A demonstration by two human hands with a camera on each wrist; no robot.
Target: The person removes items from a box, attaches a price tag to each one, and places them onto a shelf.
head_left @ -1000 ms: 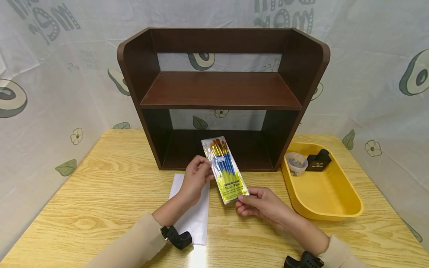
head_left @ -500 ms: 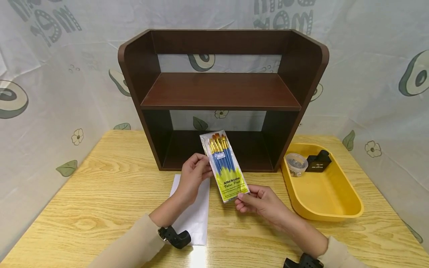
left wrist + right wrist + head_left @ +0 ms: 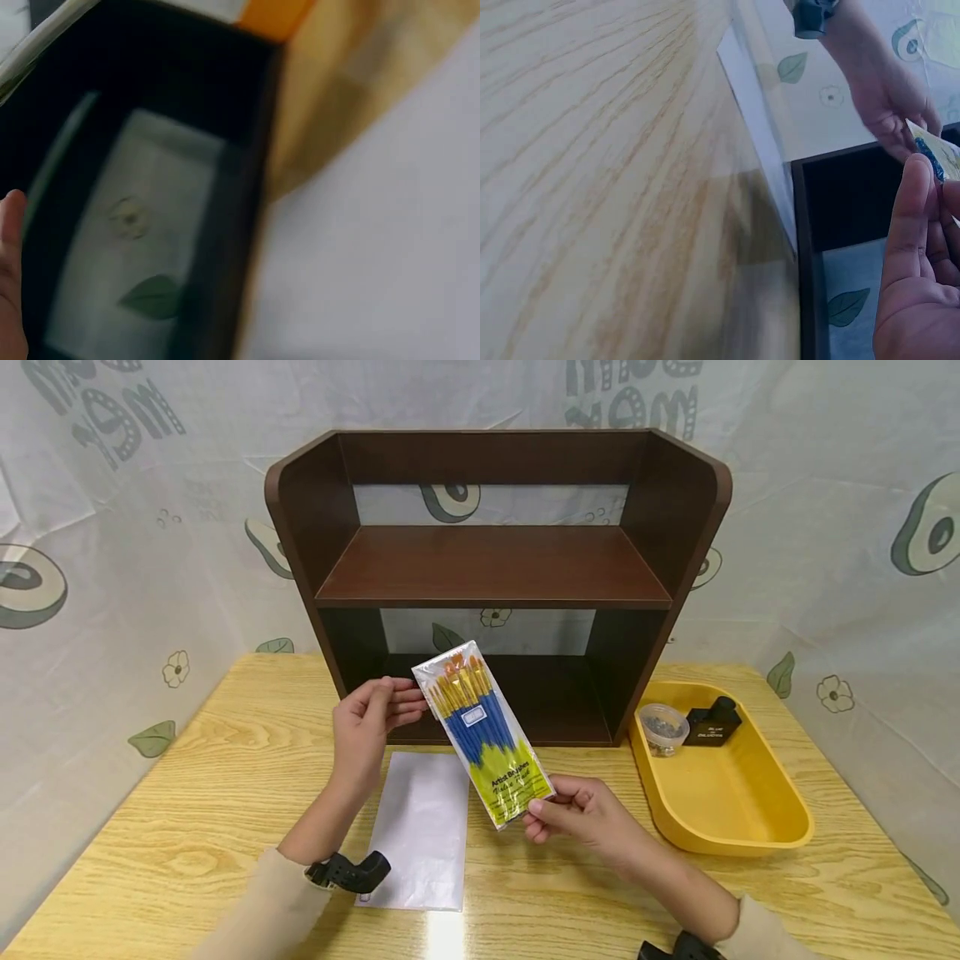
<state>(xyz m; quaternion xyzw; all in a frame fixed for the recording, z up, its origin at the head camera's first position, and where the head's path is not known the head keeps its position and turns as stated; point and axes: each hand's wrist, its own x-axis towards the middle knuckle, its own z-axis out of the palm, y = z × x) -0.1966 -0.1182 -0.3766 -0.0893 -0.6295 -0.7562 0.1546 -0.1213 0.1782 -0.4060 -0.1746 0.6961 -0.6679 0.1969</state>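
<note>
A clear packet of blue-handled brushes [image 3: 483, 735] with a yellow-green lower part is held up, tilted, before the dark shelf. The right hand [image 3: 588, 822] pinches its lower right corner between thumb and fingers. At the packet's upper left edge is the left hand [image 3: 367, 727], its fingers extended behind or beside the edge; whether they touch it is unclear. In the right wrist view, the right hand [image 3: 922, 277] grips a corner of the packet [image 3: 943, 154], with the left hand [image 3: 892, 97] beyond. Only a fingertip part of the left hand [image 3: 10, 277] shows in the left wrist view.
A dark two-tier shelf [image 3: 495, 564] stands at the back of the wooden table [image 3: 187, 827]. A white sheet or packet [image 3: 420, 835] lies below the left hand. To the right, a yellow tray [image 3: 727, 802] holds a round clear tub [image 3: 663, 727] and a black box-like item [image 3: 712, 722].
The left hand has let go its curled grip and moved left, fingers now extended. The packet's top has swung left and tilts more, while the right hand stays nearly in place.
</note>
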